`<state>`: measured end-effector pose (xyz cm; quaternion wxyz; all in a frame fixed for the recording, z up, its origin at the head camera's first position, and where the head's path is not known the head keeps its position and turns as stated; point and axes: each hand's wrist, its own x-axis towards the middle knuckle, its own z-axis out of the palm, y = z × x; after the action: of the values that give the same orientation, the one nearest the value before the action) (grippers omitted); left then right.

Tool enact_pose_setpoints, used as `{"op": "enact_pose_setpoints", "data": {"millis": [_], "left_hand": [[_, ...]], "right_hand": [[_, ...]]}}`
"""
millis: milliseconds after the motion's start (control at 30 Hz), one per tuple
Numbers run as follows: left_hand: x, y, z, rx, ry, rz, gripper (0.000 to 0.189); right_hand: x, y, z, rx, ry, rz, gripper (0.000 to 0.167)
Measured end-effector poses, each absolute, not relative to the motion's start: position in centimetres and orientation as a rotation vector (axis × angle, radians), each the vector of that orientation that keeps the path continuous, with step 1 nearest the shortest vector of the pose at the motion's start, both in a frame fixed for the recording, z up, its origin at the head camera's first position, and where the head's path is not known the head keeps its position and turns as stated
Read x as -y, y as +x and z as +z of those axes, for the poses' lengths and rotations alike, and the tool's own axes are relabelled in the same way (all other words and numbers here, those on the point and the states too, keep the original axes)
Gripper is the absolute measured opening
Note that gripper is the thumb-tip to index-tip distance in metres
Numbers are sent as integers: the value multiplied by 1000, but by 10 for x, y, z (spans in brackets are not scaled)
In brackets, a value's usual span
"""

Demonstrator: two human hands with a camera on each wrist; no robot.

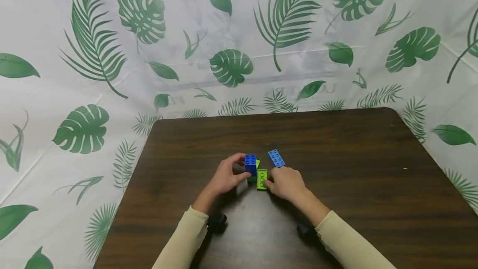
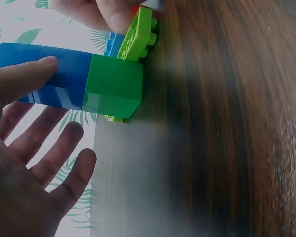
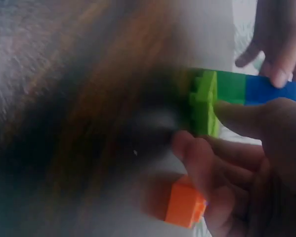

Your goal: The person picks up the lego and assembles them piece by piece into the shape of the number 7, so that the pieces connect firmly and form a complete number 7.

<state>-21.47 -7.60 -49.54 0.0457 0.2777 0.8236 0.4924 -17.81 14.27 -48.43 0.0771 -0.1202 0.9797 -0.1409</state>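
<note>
My left hand (image 1: 225, 175) pinches a tower of building bricks, its thumb across the near face and the other fingers spread behind. Two blue bricks (image 2: 63, 76) sit on top of a green brick (image 2: 113, 84) in this tower. Right beside its base, a lime-green flat brick (image 1: 262, 179) lies with its hollow side up and studs toward the table, slightly tilted in the left wrist view. My right hand (image 1: 287, 182) pinches that flat brick at its edge, thumb on the hollow side. Another lime-green piece (image 1: 257, 163) peeks out behind the tower.
A light-blue flat brick (image 1: 276, 158) lies studs up just beyond my right hand. An orange brick (image 3: 185, 202) stands close to the right fingers, hidden by the hand in the head view. The dark wooden table (image 1: 354, 157) meets a leaf-patterned curtain (image 1: 231, 24).
</note>
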Motion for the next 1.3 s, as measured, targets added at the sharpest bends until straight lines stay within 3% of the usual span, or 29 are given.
{"op": "enact_pose_setpoints", "data": {"millis": [167,367,900,1067,1300], "left_hand": [[72,-215,-491,-2463,803,1591,42],[69,-209,-478,-2399,789,1679,34],[70,-211,-488,-2559,851,1498,37],[70,-212,-485,-2579,840,1447,39],[72,-214,-486,-2589,842,1432,39]], "right_hand": [[-139,-177,-488,-3027,-323,-427,32],[-137,-176,-490,-3011,-275,-462,28],[-152,-177,-481,-2962,-200,-598,18],[-163,-186,-467,-2884,-113,-905,9],[-172,-199,-454,-2581,-115,-1531,26]]}}
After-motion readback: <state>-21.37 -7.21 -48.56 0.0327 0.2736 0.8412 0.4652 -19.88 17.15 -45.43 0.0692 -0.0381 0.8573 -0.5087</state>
